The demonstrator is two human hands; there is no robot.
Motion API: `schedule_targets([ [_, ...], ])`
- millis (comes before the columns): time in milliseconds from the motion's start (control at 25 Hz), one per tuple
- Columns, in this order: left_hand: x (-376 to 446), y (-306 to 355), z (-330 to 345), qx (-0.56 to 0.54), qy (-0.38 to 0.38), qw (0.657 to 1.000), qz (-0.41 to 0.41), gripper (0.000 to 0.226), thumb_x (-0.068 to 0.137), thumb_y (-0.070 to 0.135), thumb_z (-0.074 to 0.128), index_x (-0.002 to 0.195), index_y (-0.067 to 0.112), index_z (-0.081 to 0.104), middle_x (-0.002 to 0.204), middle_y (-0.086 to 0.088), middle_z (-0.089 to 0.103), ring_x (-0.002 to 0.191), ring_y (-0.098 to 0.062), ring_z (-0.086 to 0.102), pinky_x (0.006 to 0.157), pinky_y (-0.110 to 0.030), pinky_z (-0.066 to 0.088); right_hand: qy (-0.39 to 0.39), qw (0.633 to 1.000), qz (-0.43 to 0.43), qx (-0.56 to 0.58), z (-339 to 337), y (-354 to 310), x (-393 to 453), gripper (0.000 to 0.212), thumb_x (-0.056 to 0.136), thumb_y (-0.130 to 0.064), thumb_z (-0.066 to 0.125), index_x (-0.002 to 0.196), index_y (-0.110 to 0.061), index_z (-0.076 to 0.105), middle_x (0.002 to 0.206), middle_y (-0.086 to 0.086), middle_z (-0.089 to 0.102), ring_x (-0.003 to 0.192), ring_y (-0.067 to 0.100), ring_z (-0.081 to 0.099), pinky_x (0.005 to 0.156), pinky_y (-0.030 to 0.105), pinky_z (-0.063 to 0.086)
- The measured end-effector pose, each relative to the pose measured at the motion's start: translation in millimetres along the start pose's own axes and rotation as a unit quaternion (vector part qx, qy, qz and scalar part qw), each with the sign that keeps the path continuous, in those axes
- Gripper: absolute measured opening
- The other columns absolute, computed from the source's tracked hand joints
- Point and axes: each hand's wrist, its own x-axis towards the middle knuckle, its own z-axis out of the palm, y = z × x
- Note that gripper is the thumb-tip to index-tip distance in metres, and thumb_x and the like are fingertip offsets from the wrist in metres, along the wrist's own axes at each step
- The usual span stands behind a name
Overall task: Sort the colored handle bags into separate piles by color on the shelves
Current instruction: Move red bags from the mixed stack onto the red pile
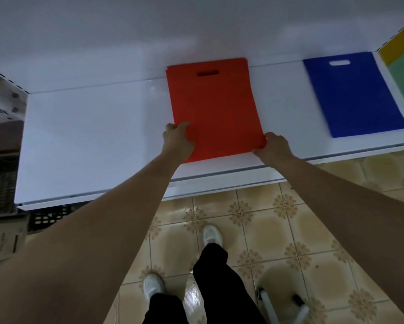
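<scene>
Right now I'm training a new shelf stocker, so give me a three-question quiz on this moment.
1. True or false: both hands grip the red bags.
2. Which pile lies right of the red one on the shelf? A) blue B) black C) white
3. Fill in: each bag's handle slot points toward the shelf's ____ edge.

Key:
1. True: left hand and right hand hold the near corners.
2. A, the blue bags.
3. Back.

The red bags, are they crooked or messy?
A bit. The red pile lies slightly turned on the white shelf, and its near edge sticks out past the others at the top left. Both hands grip its near corners. The blue bags lie slanted too. Nothing looks torn or spilled.
</scene>
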Motion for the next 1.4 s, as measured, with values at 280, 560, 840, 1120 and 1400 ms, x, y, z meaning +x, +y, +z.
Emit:
schedule_targets([
  [280, -28.1, -4.2, 27.0, 0.078, -0.040, 0.996, -0.009, 0.096, 0.073, 0.027, 0.082, 0.147, 0.022, 0.021, 0.137, -0.020, 0.026, 0.124, -0.039, 0.035, 0.101, -0.046, 0.042, -0.007, 0.995, -0.095, -0.031, -0.9, -2.8, -1.0, 0.069, 0.076, -0.029, 0.076, 0.133, -0.006, 0.043, 0.119, 0.018, 0.060, 0.109, 0.035, 0.057, 0.096, 0.043, 0.047],
  [560, -36.5, -5.2, 17.0, 0.118, -0.026, 0.993, 0.005, 0.077, 0.083, 0.022, 0.067, 0.149, 0.023, 0.028, 0.136, -0.020, 0.033, 0.126, -0.040, 0.035, 0.100, -0.045, 0.042, -0.072, 0.988, -0.101, -0.096, -24.2, -3.4, -11.7, 0.073, 0.089, -0.040, 0.063, 0.149, -0.014, 0.030, 0.151, 0.019, 0.029, 0.136, 0.037, 0.034, 0.111, 0.040, 0.033],
  [840, -115.3, 23.0, -36.6, 0.018, 0.009, 0.998, 0.055, 0.071, 0.089, 0.036, 0.063, 0.150, 0.022, 0.031, 0.146, -0.016, 0.031, 0.132, -0.033, 0.036, 0.107, -0.041, 0.038, 0.060, 0.979, -0.183, -0.072, -79.6, -65.0, -104.7, 0.062, 0.098, -0.048, 0.040, 0.149, -0.014, 0.029, 0.152, 0.009, 0.033, 0.137, 0.027, 0.034, 0.112, 0.037, 0.031],
  [1120, -230.2, 10.1, -145.8, -0.066, 0.100, 0.972, 0.201, 0.051, 0.090, 0.036, 0.059, 0.138, 0.021, 0.048, 0.105, -0.002, 0.058, 0.089, -0.018, 0.061, 0.085, -0.035, 0.052, 0.204, 0.885, -0.413, -0.066, -116.9, -179.7, -268.2, 0.040, 0.099, -0.043, 0.037, 0.122, -0.019, 0.059, 0.116, 0.000, 0.060, 0.106, 0.019, 0.058, 0.087, 0.032, 0.048],
  [1400, -334.8, -44.2, -293.3, -0.040, 0.243, 0.940, 0.236, 0.017, 0.094, 0.033, 0.051, 0.109, 0.029, 0.060, 0.060, 0.005, 0.055, 0.056, -0.009, 0.053, 0.050, -0.027, 0.040, 0.337, 0.762, -0.553, 0.004, -114.3, -328.3, -391.7, 0.025, 0.099, -0.032, 0.041, 0.098, -0.020, 0.064, 0.092, -0.005, 0.060, 0.080, 0.013, 0.058, 0.068, 0.029, 0.043],
])
